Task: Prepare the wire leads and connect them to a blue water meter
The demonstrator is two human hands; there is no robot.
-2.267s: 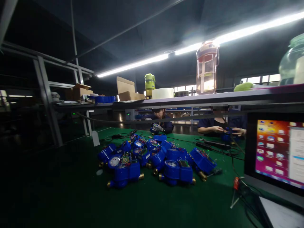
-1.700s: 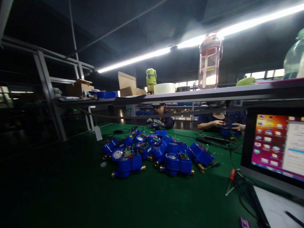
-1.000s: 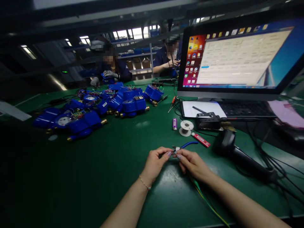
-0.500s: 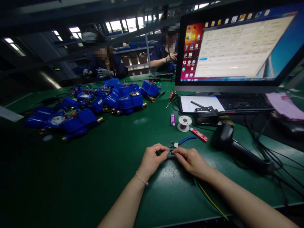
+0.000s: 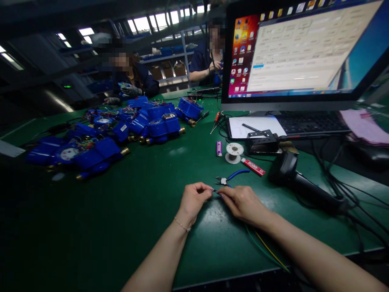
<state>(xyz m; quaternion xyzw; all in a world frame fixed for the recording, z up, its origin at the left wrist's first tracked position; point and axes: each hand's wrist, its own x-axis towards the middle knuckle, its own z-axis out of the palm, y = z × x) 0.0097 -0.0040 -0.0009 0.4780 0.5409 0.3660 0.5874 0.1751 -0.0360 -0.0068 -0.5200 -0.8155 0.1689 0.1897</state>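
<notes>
My left hand and my right hand meet fingertip to fingertip low on the green table. Both pinch the ends of thin wires; what lies between the fingertips is too small to make out. Green and yellow wires run from under my right hand toward the table's near edge. Blue-handled pliers lie just beyond my fingers, untouched.
A heap of blue water meters covers the left far side. A monitor, keyboard, paper, solder spool, red tube, lighter and black scanner fill the right. Two people work across the table.
The view dropped from the shelf and the meter heap to the table in front of me. My two hands came into view pinched together and have stayed joined, drifting slightly away from me.
</notes>
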